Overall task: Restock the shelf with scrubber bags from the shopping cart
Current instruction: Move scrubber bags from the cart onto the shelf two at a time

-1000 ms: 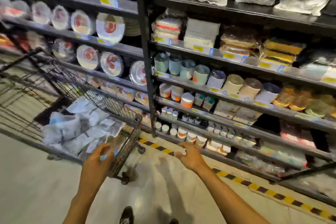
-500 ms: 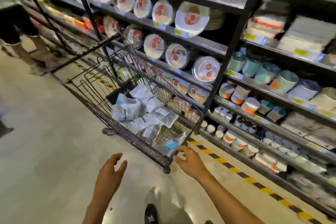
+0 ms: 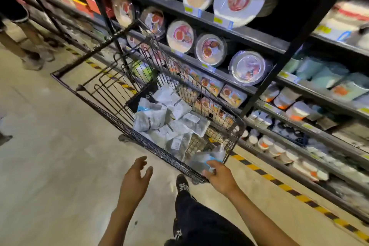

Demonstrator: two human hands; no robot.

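two hands in view. right hand (image 3: 219,175) has fingers curled on one bag (image 3: 207,156) (clear plastic, blue label) at the near right corner of the cart (image 3: 139,136), bag partly above the rim. left hand (image 3: 135,175) hangs over the floor (image 3: 50,166) just left of the cart, fingers loose and spread, holding nothing. other bags (image 3: 159,122) piled in the basket's near half. cart sits beside the shelf (image 3: 239,34), which carries wrapped plates (image 3: 237,0) and cups (image 3: 311,70). striped tape (image 3: 279,183) runs along the shelf base.

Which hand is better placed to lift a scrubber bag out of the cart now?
Right. The right hand grips a scrubber bag at the near corner of the shopping cart; the left hand hangs open outside it, above the floor.
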